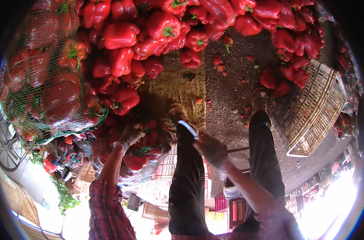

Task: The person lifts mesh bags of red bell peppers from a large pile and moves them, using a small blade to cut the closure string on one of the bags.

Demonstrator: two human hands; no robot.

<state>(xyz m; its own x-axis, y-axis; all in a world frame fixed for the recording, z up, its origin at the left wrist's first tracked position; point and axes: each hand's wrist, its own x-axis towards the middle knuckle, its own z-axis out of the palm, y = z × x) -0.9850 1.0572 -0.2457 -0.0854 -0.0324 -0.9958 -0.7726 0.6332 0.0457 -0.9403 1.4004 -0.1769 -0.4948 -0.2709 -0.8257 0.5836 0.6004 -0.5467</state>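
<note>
My left hand (132,135), apparently in a thin glove, is closed at the top edge of a mesh sack of red peppers (137,162) low at the left; it seems to grip the netting, though the fingers partly hide it. Held in my right hand (210,150) is a knife with a pale blade (188,129) pointing up and left, over my trouser leg. The right hand is blurred. A large heap of red bell peppers (122,36) lies ahead of me. At the left stands a bulging green net sack (56,99) filled with red peppers.
A worn plastic crate (314,108) lies tilted at the right beside more peppers. Pepper scraps and seeds are scattered on the dark floor (230,90) and on a yellowish board (182,84). My shoes stand apart on them. Behind me are more crates, and a spoked wheel (9,145) is far left.
</note>
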